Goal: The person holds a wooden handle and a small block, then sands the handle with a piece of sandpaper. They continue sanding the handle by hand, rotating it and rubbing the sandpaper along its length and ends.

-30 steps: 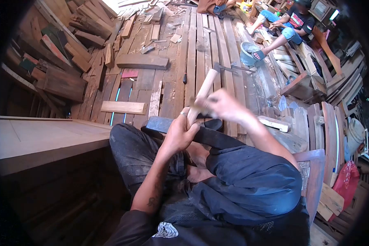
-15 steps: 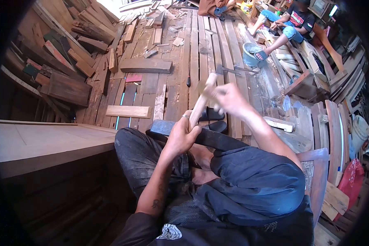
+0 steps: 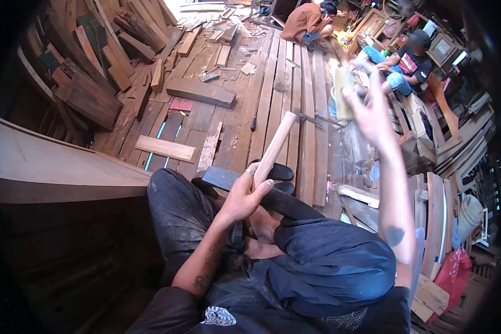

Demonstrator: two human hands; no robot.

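My left hand (image 3: 244,196) is closed around the lower end of a pale wooden stick (image 3: 277,143), which slants up and away above my lap. Raised out to the right, my right hand (image 3: 370,108) is smeared by motion. A yellowish folded piece of sandpaper (image 3: 344,94) is pinched in its fingers, apart from the stick. Behind the stick's tip, a dark hammer-like tool (image 3: 312,119) lies on the floor. Black sandals (image 3: 281,172) sit just beyond my knees, partly hidden by the stick and my left hand.
A pale panel (image 3: 67,161) borders my left side. Loose boards (image 3: 200,92) lie on the plank floor, and stacked wood (image 3: 103,67) leans at the left. Two people (image 3: 306,25) sit farther back. A red cloth (image 3: 450,281) hangs at the right.
My right hand has moved from the upper part of the stick up and to the right, taking the sandpaper with it. My left hand still grips the stick. The view has shifted slightly.
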